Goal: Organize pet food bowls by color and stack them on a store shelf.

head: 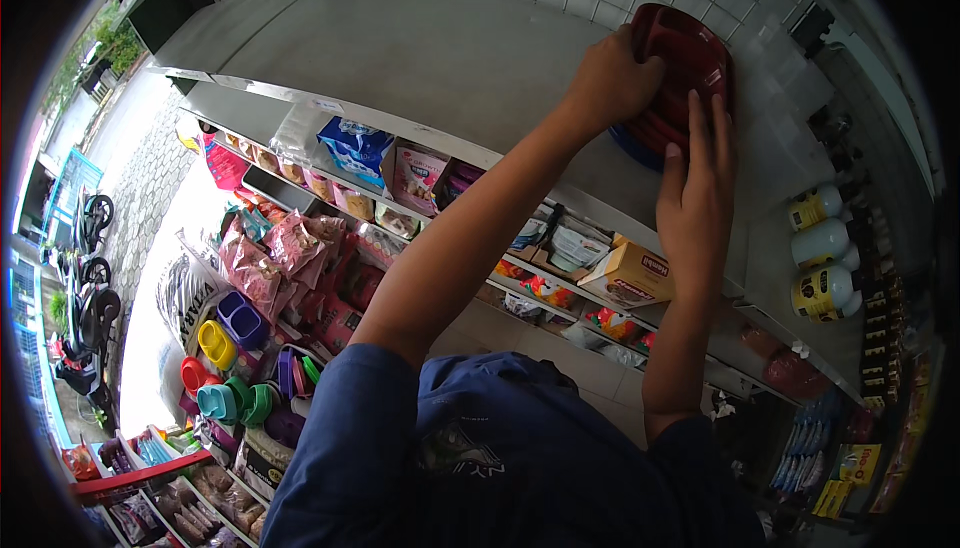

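Observation:
A stack of dark red plastic pet bowls stands at the right end of the grey top shelf, near the wire grid. Below the red ones the edge of a blue bowl shows. My left hand grips the rim of the stack on its left side, the thumb on the inside. My right hand lies against the near side of the stack with its fingers spread a little; whether it grips is not plain.
Clear plastic containers and white bottles with yellow labels stand at the right. Lower shelves hold a yellow box, a blue pack and bags. Coloured pet bowls and pink bags lie at the lower left.

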Motion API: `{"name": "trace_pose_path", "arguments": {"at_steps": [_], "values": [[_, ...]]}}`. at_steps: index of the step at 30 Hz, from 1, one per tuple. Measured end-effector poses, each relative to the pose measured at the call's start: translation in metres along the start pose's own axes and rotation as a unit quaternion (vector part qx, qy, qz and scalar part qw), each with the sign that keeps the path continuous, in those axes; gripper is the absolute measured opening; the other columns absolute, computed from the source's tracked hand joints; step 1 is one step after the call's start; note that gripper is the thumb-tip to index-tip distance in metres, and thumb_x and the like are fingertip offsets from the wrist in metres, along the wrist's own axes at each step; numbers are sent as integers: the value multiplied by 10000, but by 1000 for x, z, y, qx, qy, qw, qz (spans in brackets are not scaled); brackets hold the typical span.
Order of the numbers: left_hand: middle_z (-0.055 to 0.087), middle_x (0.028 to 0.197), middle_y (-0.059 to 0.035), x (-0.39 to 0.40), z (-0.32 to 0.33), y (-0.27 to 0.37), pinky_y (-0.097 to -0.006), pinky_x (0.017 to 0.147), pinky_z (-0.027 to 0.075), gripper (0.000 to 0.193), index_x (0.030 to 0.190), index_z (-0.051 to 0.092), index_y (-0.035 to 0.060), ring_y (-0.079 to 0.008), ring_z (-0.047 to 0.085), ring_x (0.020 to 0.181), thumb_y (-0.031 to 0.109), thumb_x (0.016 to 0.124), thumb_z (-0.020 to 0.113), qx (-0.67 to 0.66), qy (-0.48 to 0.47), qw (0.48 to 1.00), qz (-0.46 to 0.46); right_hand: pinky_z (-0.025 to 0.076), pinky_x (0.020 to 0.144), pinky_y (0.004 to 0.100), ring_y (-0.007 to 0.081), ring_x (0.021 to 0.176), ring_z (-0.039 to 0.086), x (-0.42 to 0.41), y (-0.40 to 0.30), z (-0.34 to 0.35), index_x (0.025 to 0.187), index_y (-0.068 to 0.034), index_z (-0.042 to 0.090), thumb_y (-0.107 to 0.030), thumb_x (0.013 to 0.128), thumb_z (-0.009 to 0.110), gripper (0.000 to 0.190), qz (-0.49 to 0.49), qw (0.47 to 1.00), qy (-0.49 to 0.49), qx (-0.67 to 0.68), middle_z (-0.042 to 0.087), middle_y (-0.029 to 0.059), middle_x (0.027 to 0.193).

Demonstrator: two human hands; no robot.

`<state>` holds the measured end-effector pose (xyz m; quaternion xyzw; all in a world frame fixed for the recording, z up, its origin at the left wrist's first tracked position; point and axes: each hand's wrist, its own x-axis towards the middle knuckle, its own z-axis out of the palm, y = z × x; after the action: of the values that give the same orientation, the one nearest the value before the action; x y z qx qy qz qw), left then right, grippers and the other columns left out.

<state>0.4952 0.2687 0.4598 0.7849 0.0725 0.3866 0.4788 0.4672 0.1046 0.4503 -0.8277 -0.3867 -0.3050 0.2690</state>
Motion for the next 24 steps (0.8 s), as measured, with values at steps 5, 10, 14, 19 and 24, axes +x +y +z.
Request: {"name": "trace_pose_path", "arguments": {"at_steps": [5,10,14,19,24], "values": [[623,831,-297,0,0,0,-426,750,493,419,993,583,-73,-416,628,840,285,777,546,28,1,999,14,322,1057,441,355,1309,328,0,-1,-5,1398,-134,357,-217,905,536,531,6,999,-25,-19,305,178,1432],[618,914,-308,-2,-7,1,-430,802,490,489,1088,525,-66,-430,612,905,337,816,567,13,-52,998,-14,319,1056,453,367,1317,313,-2,-5,-2,1402,-140,354,-236,891,560,558,-13,999,2,-34,294,181,1442],[534,1182,-297,-48,-22,7,-385,862,473,634,1342,361,-28,-374,576,1059,351,878,568,43,46,992,110,293,1064,483,369,1340,281,-7,-2,1,1370,-152,420,-206,882,568,513,-21,999,26,38,292,156,1463],[445,1363,-164,-161,-96,31,-382,978,406,592,1415,272,3,-291,486,1217,170,913,538,-171,-30,983,52,329,1049,467,356,1292,370,-13,-7,-8,1218,-76,573,-118,897,530,326,-140,980,73,117,436,149,1371],[508,1302,-150,-285,-140,-7,-349,992,391,499,1406,322,41,-251,481,1218,81,930,468,-210,58,960,-174,390,1005,464,345,1174,482,-64,-30,18,1039,83,578,-7,870,445,233,-195,909,85,357,522,226,1187]]}}
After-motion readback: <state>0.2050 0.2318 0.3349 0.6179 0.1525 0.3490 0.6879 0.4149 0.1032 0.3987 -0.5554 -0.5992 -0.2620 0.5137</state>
